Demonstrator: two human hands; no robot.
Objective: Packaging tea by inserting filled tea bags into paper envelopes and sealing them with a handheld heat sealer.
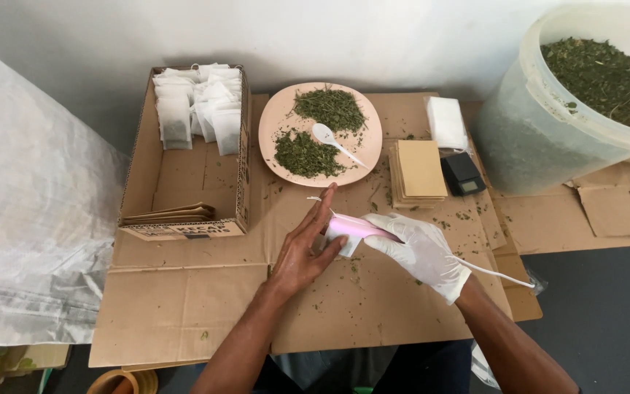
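Note:
My right hand (421,248), in a white glove, grips a small pink heat sealer (359,228) with a white cord (494,273) trailing right. Its tip rests on a small white filter bag (344,244) lying on the flattened cardboard (184,306). My bare left hand (306,244) lies flat with fingers together, pressing down on the bag beside the sealer. Just beyond the hands sits a pink plate (275,120) with two heaps of dried green leaves (306,155) and a white spoon (328,136).
An open cardboard box (184,197) at left holds several filled white bags (198,106). Right of the plate are a stack of brown envelopes (419,169), white bags (446,120), a small black scale (462,174) and a big plastic bucket (541,138) of dried leaves. White sacking (30,219) lies far left.

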